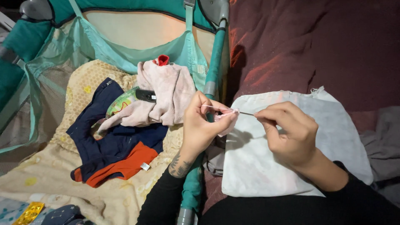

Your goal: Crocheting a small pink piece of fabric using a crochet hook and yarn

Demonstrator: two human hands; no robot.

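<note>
Right hand (291, 131) grip pinching needle (246, 113), left hand (203, 123) pinching pink crochet piece (228, 118), over white cloth (291, 166) edge.

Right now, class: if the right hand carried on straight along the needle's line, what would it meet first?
The right hand points its needle leftward, so it would probably first meet the small pink piece pinched by the left hand. The tip already seems to touch it, though depth is unclear.

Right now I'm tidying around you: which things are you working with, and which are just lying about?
In use: left hand, right hand, pink piece, hook, white cloth.
Lying about: pink garment, navy and orange garment, yellow blanket.
</note>
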